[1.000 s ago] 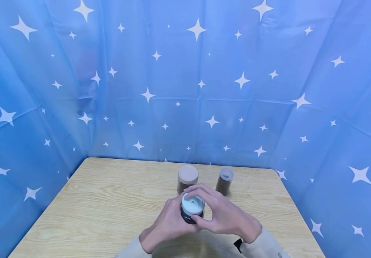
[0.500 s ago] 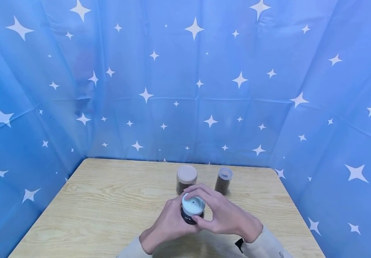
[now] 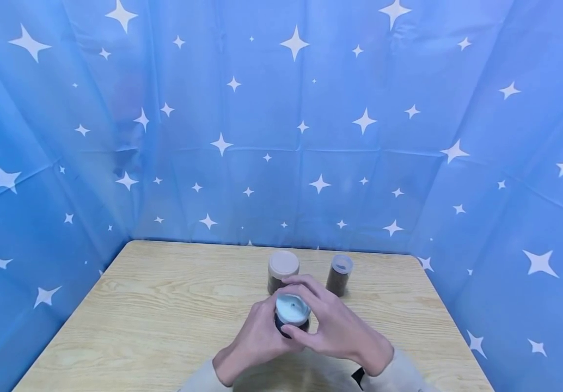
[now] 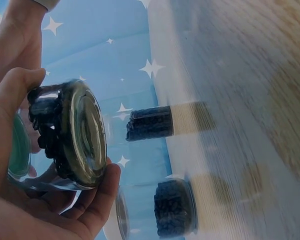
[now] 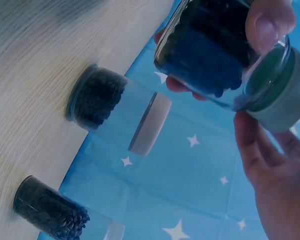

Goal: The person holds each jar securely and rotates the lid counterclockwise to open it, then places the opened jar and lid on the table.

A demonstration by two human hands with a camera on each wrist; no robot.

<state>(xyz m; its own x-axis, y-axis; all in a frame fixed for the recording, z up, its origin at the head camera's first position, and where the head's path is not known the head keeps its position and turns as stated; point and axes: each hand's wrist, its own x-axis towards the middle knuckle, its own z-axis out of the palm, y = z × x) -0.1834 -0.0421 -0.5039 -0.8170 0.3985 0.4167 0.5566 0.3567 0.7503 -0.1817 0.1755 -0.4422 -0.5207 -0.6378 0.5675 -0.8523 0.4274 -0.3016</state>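
A clear glass jar (image 5: 205, 55) partly filled with small black pieces is held above the table, its base lifted. My left hand (image 3: 259, 332) wraps round the jar's body, fingers and thumb curled on the glass in the left wrist view. On the jar's top sits a pale mint lid (image 3: 293, 308), which my right hand (image 3: 337, 329) grips by the rim between its thumb and fingers. Whether the lid is seated or loose cannot be told. In the right wrist view the lid (image 5: 285, 95) is at the jar's mouth.
Behind the hands, a wider jar (image 3: 283, 265) with a pale pinkish lid stands on the wooden table (image 3: 173, 305). To its right is a narrower jar (image 3: 338, 277) with a translucent lid. Both hold dark pieces. A blue starry curtain (image 3: 262, 109) surrounds the table.
My right hand's thumb and fingers have shifted slightly round the lid, the thumb leftward. The left hand stays about where it was on the jar. The other jars have not moved.
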